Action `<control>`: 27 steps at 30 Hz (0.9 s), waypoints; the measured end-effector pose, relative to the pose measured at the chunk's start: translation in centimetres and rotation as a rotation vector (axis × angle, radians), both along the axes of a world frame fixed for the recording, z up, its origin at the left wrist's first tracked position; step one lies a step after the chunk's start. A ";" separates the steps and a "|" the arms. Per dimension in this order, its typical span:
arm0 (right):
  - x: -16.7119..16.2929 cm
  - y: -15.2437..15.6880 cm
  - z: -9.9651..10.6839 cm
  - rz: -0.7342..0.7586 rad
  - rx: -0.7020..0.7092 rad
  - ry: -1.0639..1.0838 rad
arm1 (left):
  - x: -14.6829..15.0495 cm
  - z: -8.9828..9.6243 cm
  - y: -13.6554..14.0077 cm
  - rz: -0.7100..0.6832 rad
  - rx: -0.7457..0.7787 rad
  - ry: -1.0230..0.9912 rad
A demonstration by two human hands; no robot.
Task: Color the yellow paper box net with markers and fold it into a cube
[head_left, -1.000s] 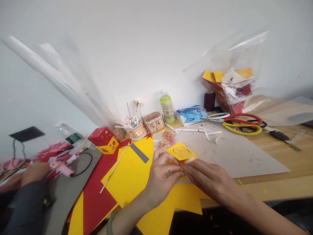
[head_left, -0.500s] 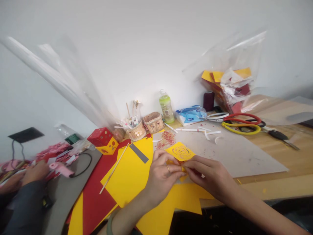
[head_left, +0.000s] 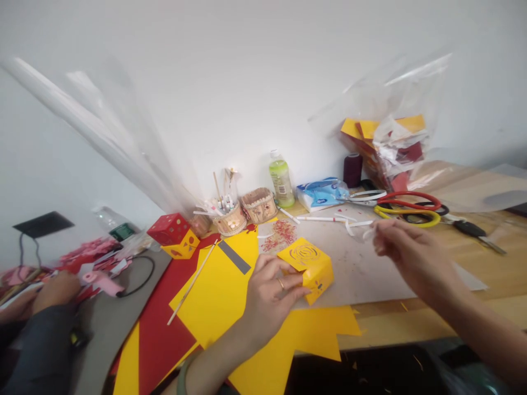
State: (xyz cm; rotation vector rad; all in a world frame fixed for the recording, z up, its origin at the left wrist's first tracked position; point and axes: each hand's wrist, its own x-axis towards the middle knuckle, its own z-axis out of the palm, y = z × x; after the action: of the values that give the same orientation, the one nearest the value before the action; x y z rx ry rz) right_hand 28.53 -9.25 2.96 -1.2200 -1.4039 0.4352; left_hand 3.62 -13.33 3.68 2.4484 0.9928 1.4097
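Observation:
My left hand [head_left: 274, 293], with a ring on one finger, grips a small yellow paper box [head_left: 317, 271]. A rose-like pattern is cut into its top and a small flower shape into its side. My fingers press on its left edge, part of which they cover. To the right, my right hand [head_left: 405, 252] is raised over the grey board, its thumb and fingers pinched together. Whatever may be between those fingertips is hidden. Close to them are thin white paper strips [head_left: 361, 224].
Yellow sheets [head_left: 222, 291] and red paper [head_left: 160, 329] cover the left side. Several scissors [head_left: 407, 208], a tissue pack [head_left: 321, 193], a green bottle [head_left: 280, 178] and baskets [head_left: 258, 206] line the back. A co-worker's hand [head_left: 57, 288] is at far left, near a pink glue gun [head_left: 102, 284].
My right hand has left the yellow box and moved right, towards the white strips. My left hand stays on the box, whose cut-out side is now uncovered.

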 end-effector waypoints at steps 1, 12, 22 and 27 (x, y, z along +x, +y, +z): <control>1.2 0.6 -0.1 -0.061 0.021 -0.038 | 0.0 0.0 0.0 -0.004 0.000 0.004; 7.3 4.2 -2.6 -0.234 0.116 -0.682 | -0.2 -0.1 -0.2 0.018 0.072 -0.106; -2.6 -5.0 -1.2 0.175 0.495 -0.789 | -1.6 -0.2 2.6 -0.028 -0.397 0.004; -4.4 -6.1 -1.4 0.225 0.407 -0.742 | -1.2 -0.4 1.4 -0.029 -0.503 -0.048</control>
State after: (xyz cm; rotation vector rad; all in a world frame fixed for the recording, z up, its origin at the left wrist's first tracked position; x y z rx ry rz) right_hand 24.09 -15.34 1.58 -0.9146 -2.1464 -0.1886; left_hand 2.41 -11.94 3.31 2.0415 1.1310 1.0422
